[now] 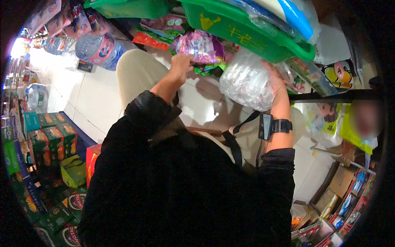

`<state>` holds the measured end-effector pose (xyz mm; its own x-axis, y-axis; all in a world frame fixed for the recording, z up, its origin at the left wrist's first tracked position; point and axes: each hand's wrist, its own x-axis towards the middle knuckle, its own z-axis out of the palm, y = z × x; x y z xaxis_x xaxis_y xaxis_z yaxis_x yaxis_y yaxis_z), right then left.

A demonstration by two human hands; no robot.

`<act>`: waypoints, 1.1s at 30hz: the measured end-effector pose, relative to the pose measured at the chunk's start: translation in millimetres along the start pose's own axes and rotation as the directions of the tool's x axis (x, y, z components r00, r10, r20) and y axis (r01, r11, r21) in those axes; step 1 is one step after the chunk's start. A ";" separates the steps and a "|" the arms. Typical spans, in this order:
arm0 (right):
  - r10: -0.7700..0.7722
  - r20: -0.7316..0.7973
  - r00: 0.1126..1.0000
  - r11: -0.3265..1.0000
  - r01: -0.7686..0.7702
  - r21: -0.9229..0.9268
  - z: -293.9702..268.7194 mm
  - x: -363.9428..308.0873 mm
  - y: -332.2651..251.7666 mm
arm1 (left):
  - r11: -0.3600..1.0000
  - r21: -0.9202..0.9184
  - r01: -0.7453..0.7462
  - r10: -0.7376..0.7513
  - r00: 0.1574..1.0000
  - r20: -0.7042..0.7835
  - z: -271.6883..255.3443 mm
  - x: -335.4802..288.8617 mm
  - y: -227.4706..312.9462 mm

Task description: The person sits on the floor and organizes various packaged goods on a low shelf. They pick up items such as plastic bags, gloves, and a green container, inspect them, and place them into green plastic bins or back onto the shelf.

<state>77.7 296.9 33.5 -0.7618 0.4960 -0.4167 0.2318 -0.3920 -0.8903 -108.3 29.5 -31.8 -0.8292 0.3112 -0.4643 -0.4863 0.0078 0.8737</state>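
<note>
head-worn fisheye view, facing down, close in

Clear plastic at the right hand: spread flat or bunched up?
Bunched up: the clear plastic forms a rounded, crinkled mass at the right hand. Cannot tell whether it contains anything.

Yellow characters [247, 38] on green bin [230, 18]; pale lettering [77, 200] on dark green cartons [57, 212].

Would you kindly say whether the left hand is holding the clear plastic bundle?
No, the right hand holds the plastic bundle; the left hand is at a purple packet.
</note>
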 end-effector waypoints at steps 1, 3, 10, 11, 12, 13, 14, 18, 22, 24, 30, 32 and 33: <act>0.008 0.069 0.998 0.981 -0.021 0.190 -5.7 12.3 10.5 | 0.999 0.041 -0.004 0.003 1.000 0.002 -4.4 5.5 -7.9; -0.035 -0.010 0.999 0.966 0.037 0.257 -8.3 29.8 13.0 | 0.702 0.579 -0.415 0.335 0.910 0.246 -14.7 10.9 -19.8; -0.289 -0.400 0.870 0.955 0.289 -0.062 -11.4 52.5 9.2 | 0.994 0.086 -0.065 0.055 0.991 0.118 8.1 -14.9 -5.7; -0.312 -0.413 0.856 0.950 0.290 -0.116 -14.1 49.7 11.1 | 0.994 0.098 -0.052 0.042 0.994 0.106 12.5 -21.4 -1.4; -0.336 -0.426 0.840 0.942 0.288 -0.173 -17.5 46.5 13.0 | 0.993 0.112 -0.039 0.029 0.995 0.095 16.3 -24.6 3.6; -0.361 -0.423 0.831 0.930 0.287 -0.230 -16.9 40.2 14.3 | 0.997 0.067 -0.034 0.030 0.997 0.064 13.0 -18.9 -3.6; -0.383 -0.414 0.826 0.915 0.278 -0.293 -17.7 32.1 17.8 | 0.996 -0.034 -0.077 0.078 0.997 0.026 9.7 -18.7 -7.5; -0.456 -0.337 0.824 0.813 0.231 -0.534 -30.5 -16.2 20.9 | 0.965 0.094 -0.245 0.262 0.930 -0.257 -17.4 5.5 -24.1; -0.747 -0.232 0.623 0.455 0.224 -0.862 -7.8 -68.4 9.1 | 0.926 0.191 -0.325 0.376 0.842 -0.387 -42.0 56.2 -40.2; -0.788 -0.286 0.545 0.455 0.202 -0.867 -1.9 -84.2 10.4 | 0.958 0.176 -0.227 0.273 0.910 -0.313 -23.7 49.6 -30.2; -0.764 0.268 0.586 -0.020 0.394 -0.919 39.3 -81.4 8.1 | 0.973 0.230 -0.009 0.081 0.949 -0.304 -0.9 36.5 -7.4; -0.622 0.300 0.723 -0.052 0.344 -0.938 49.8 -75.6 -3.2 | 1.000 -0.004 -0.004 0.003 0.981 -0.196 -6.9 45.3 -23.1; -0.538 0.266 0.800 -0.057 0.280 -0.958 48.0 -73.0 -7.6 | 0.996 0.010 0.086 -0.083 0.983 -0.162 1.1 36.9 -16.7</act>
<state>102.5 226.5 79.5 -0.8949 0.4018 0.1940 0.3533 0.9037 -0.2419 -130.5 41.9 -63.4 -0.8196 0.1518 -0.5524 -0.5528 0.0440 0.8322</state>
